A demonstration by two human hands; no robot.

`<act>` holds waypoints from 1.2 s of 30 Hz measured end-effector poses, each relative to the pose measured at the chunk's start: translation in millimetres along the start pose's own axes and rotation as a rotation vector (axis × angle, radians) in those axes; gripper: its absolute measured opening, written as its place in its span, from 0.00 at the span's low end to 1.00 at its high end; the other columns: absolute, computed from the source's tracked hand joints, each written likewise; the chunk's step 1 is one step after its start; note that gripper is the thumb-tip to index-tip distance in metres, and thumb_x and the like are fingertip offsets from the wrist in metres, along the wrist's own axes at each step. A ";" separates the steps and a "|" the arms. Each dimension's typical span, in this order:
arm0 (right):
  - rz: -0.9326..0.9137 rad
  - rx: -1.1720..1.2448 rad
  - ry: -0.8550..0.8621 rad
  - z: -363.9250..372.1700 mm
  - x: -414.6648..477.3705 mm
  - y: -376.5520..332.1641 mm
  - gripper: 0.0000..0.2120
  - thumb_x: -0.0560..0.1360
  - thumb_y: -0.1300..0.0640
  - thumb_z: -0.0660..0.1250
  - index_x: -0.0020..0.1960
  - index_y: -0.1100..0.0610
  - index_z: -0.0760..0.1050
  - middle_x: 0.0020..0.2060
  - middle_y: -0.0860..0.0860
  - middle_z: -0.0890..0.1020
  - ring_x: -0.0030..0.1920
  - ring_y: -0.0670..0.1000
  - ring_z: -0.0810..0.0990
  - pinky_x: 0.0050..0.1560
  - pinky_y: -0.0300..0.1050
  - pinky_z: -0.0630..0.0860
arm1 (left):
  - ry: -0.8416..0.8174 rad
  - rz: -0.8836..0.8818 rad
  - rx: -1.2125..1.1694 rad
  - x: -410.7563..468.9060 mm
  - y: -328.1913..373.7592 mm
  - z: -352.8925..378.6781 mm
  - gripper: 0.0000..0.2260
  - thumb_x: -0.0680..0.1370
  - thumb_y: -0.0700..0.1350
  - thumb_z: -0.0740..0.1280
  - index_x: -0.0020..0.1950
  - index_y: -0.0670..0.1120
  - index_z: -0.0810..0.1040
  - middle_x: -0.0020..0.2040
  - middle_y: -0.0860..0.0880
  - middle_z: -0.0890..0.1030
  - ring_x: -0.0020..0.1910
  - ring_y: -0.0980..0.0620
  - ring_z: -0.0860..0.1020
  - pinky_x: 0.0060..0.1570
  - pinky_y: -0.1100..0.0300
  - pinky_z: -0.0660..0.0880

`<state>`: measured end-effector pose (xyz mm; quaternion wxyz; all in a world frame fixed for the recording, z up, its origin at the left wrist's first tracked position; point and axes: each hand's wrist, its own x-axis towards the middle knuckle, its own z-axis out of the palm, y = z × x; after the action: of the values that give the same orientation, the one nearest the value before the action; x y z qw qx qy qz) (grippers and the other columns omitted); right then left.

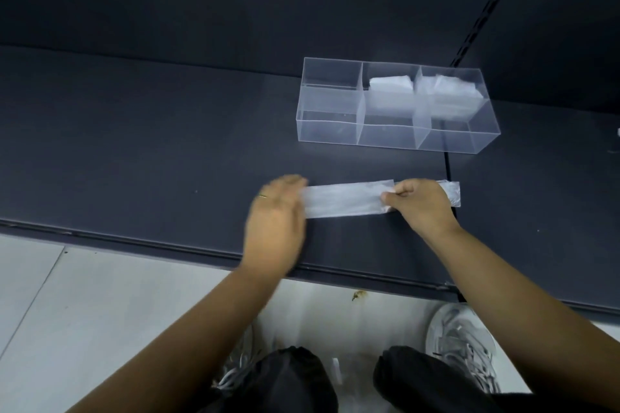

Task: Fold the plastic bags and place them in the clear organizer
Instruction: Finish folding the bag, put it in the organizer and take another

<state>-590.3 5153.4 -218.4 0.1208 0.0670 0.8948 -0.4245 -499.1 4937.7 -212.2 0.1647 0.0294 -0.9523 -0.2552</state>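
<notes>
A clear plastic bag [349,199], folded into a long narrow strip, lies flat on the dark shelf [134,144]. My left hand [276,221], blurred, rests with straight fingers at the strip's left end. My right hand [421,203] pinches the strip near its right end, and a short piece sticks out past the hand. Behind the strip stands the clear organizer [396,137] with several compartments. Folded bags [391,84] lie in its back middle and back right compartments [446,90].
The dark shelf has a raised front edge [201,253] and a seam [448,171] running under the organizer's right part. A slotted upright [486,13] rises at the back right. Below are a pale floor and my grey shoes [459,342].
</notes>
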 end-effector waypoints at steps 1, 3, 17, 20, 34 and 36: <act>-0.001 -0.004 0.008 0.1 -0.2 -0.3 0.07 0.72 0.57 0.73 0.37 0.60 0.80 0.37 0.55 0.84 0.41 0.53 0.81 0.42 0.42 0.72 | -0.164 0.074 0.018 -6.7 9.3 9.6 0.19 0.80 0.44 0.60 0.70 0.40 0.71 0.70 0.41 0.72 0.70 0.40 0.68 0.72 0.51 0.59; -0.001 -0.016 0.021 0.9 -1.1 0.1 0.07 0.72 0.58 0.72 0.37 0.58 0.78 0.37 0.56 0.84 0.42 0.54 0.81 0.44 0.44 0.74 | -0.461 0.085 0.181 -16.0 14.8 25.4 0.30 0.81 0.60 0.46 0.79 0.45 0.51 0.79 0.46 0.51 0.78 0.45 0.46 0.75 0.49 0.42; -0.168 -0.487 -0.114 -81.4 30.7 31.8 0.08 0.74 0.54 0.70 0.52 0.51 0.76 0.41 0.44 0.76 0.52 0.50 0.71 0.56 0.46 0.64 | -0.563 0.157 0.474 -23.7 -1.3 37.7 0.36 0.74 0.68 0.31 0.77 0.51 0.38 0.79 0.48 0.43 0.77 0.43 0.40 0.73 0.38 0.41; -0.113 -0.448 -0.219 -84.6 39.6 26.7 0.03 0.73 0.55 0.71 0.42 0.51 0.77 0.39 0.46 0.80 0.46 0.49 0.76 0.47 0.42 0.68 | -0.573 0.176 0.453 -21.5 -1.3 34.0 0.36 0.75 0.68 0.35 0.78 0.50 0.46 0.79 0.47 0.48 0.77 0.42 0.45 0.73 0.37 0.47; 0.273 0.260 -0.580 -110.3 -32.5 24.5 0.08 0.71 0.65 0.70 0.42 0.56 0.72 0.31 0.51 0.75 0.32 0.48 0.72 0.30 0.37 0.73 | -0.601 0.327 0.063 7.1 4.1 17.0 0.37 0.75 0.66 0.61 0.77 0.47 0.57 0.79 0.51 0.51 0.77 0.57 0.43 0.72 0.63 0.33; 0.272 0.347 -0.635 -110.8 -46.3 8.0 0.10 0.67 0.62 0.73 0.42 0.56 0.72 0.32 0.53 0.77 0.33 0.49 0.75 0.29 0.37 0.73 | -0.610 0.238 -0.139 -9.1 35.6 23.6 0.42 0.72 0.63 0.68 0.78 0.48 0.52 0.79 0.52 0.51 0.74 0.63 0.43 0.70 0.70 0.35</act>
<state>-561.6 5243.6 -144.1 0.4340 0.0697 0.7106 -0.5494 -497.4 4981.1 -216.5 -0.0975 -0.1713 -0.9348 -0.2956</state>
